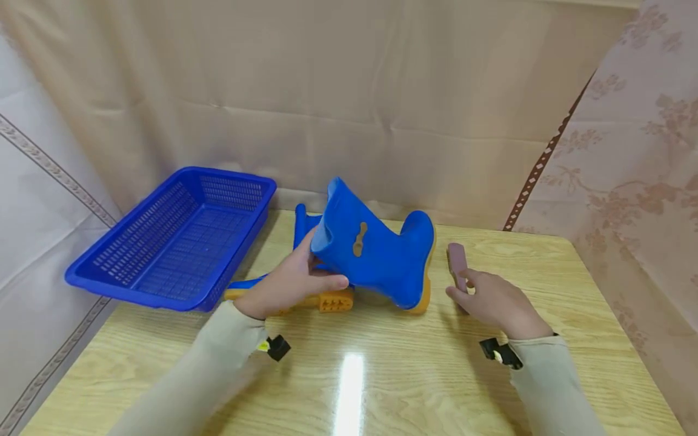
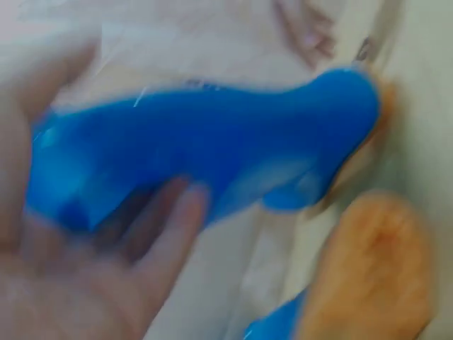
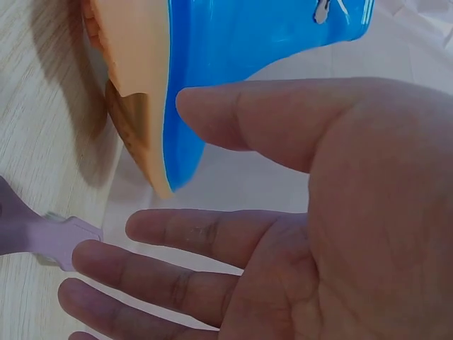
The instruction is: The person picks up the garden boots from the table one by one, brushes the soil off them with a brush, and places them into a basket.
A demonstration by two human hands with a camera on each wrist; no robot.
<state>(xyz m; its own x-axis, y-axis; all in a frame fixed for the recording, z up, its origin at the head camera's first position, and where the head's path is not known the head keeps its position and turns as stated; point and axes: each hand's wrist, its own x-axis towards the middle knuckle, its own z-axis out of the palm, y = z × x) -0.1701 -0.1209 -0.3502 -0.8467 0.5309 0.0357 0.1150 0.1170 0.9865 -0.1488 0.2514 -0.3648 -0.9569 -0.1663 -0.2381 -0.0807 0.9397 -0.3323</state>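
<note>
Fingers of the left hand (image 1: 289, 286): clamped on the shaft rim of a blue rubber boot with a yellow-orange sole (image 1: 376, 248), thumb on the near outer side. Fingers of the right hand (image 1: 498, 300): extended and apart from the thumb, beside a mauve, long-handled brush (image 1: 457, 259). The fingertips overlap the brush handle in the right wrist view; whether they touch it cannot be determined.

The gripped boot is positioned at the centre of the work area, tilted, with its opening to the left and its sole facing the brush. Contact between this boot and the table cannot be confirmed.

A second blue boot with a yellow-orange sole (image 1: 335, 301) lies on the table, behind and below the left hand. The left hand and the gripped boot obstruct the view of its middle. A dark-blue rectangular plastic basket with slotted walls (image 1: 133, 298) stands to the left, near the second boot.

The work surface is a light wood-grain table (image 1: 414, 363) with a bright strip of reflected light at the near side. A plain beige cloth curtain (image 1: 305, 72) hangs along the far edge. A pale pink floral cloth (image 1: 643, 151) covers the right side; a white cloth with a patterned band (image 1: 38, 200) covers the left.
</note>
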